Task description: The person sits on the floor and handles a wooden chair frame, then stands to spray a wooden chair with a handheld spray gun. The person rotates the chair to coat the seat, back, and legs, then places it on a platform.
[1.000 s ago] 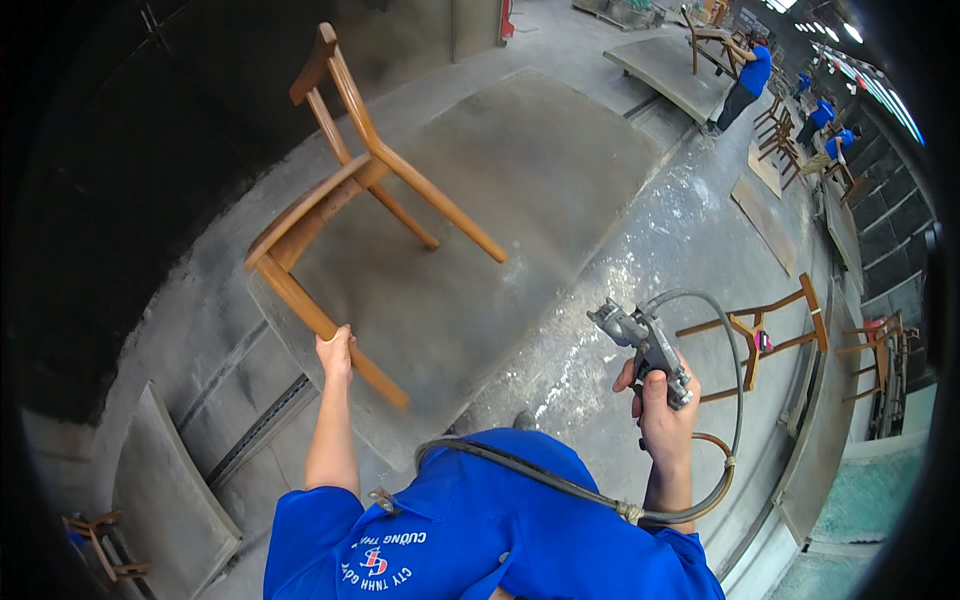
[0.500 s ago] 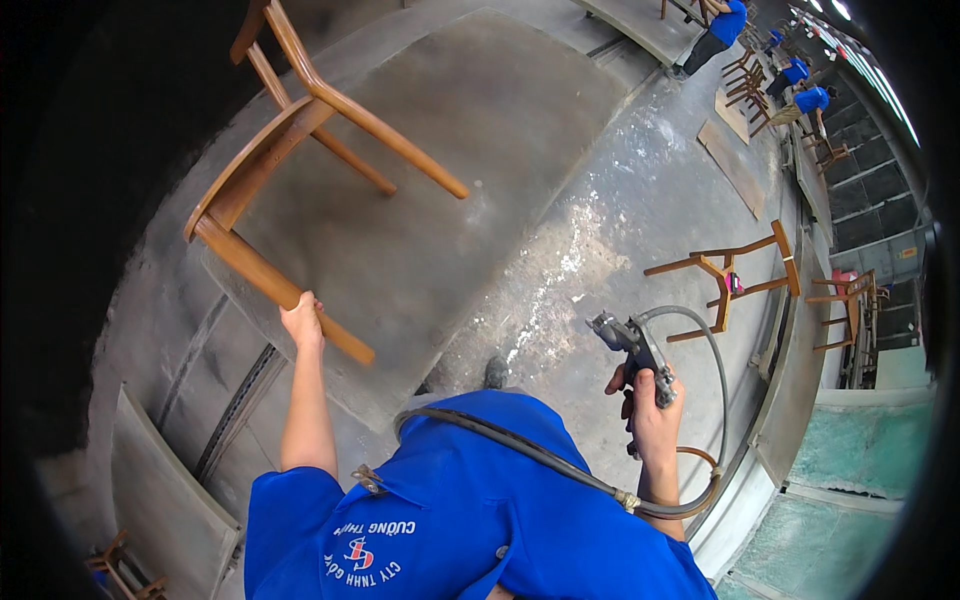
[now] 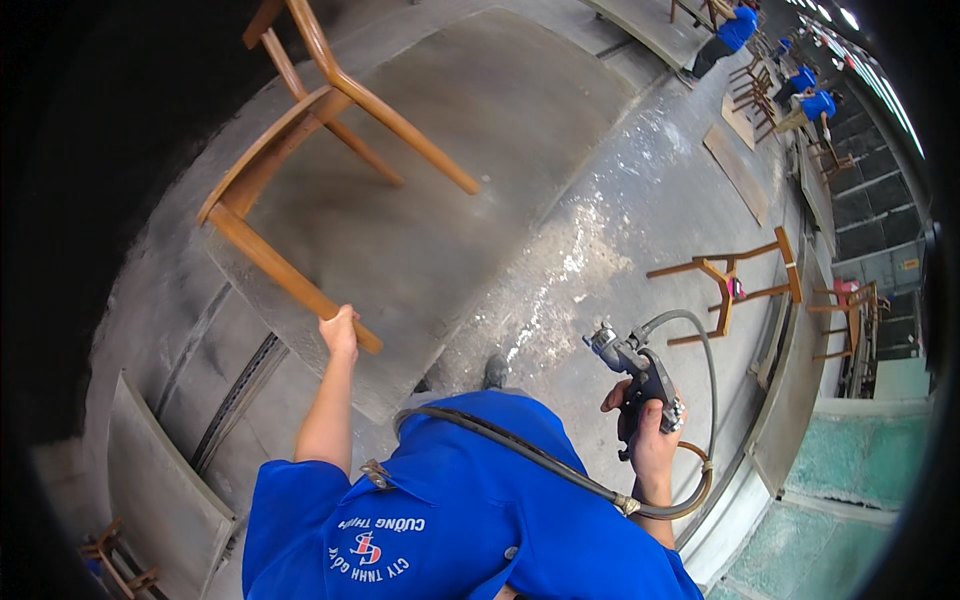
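Note:
A brown wooden chair frame [image 3: 270, 262] is tilted at the upper left, its legs pointing right and toward me. My left hand [image 3: 340, 330] is closed around one leg near its end. My right hand [image 3: 652, 425] grips a spray gun [image 3: 640, 375] by its handle, with the nozzle end facing up and left, apart from the chair. A grey hose [image 3: 705, 350] loops from the gun, and a dark hose [image 3: 510, 458] crosses my blue shirt. The top of the chair frame is cut off by the picture's edge.
Beneath the chair lies a wide grey board [image 3: 480, 110]. Another wooden chair frame [image 3: 725, 285] lies on the floor at right. Two teal panels [image 3: 850, 460] stand at lower right. Several people in blue shirts [image 3: 738, 30] work among chairs farther back.
The chair frame has shifted slightly right, and my left hand on its leg has moved right and down. The spray gun has tilted a little in my right hand.

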Available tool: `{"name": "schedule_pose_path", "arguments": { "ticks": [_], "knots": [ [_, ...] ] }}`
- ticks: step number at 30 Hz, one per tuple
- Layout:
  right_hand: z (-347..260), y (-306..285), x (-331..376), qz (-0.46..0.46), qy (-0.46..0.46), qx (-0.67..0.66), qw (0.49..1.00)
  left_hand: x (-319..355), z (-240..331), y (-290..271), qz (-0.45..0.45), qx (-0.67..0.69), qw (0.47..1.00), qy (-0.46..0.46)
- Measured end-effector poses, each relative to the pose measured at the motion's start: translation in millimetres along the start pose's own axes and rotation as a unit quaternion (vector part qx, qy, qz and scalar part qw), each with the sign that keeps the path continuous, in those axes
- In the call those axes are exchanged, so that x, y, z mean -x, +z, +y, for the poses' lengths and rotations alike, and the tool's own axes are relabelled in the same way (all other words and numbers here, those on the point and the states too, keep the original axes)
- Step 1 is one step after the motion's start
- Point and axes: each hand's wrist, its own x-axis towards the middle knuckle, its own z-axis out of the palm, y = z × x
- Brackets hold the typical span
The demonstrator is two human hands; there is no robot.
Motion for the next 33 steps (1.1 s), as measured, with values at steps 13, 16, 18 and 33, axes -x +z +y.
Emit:
{"name": "schedule_pose_path", "arguments": {
  "ticks": [13, 16, 18, 33],
  "knots": [
    [-22, 28, -34, -0.059, -0.087, -0.004, 0.994, 5, 5, 14, 0.023, 0.002, 1.000, 0.013],
    [-20, 32, -40, -0.070, -0.068, -0.047, 0.994, 8, 6, 18, 0.028, -0.001, 1.000, 0.014],
    [-19, 34, -44, -0.069, -0.088, -0.023, 0.993, 12, 6, 19, 0.029, -0.005, 0.999, 0.018],
    [2, -30, -257, -0.099, -0.136, -0.154, 0.974, 20, -16, 53, 0.097, -0.022, 0.995, -0.024]
  ]
}}
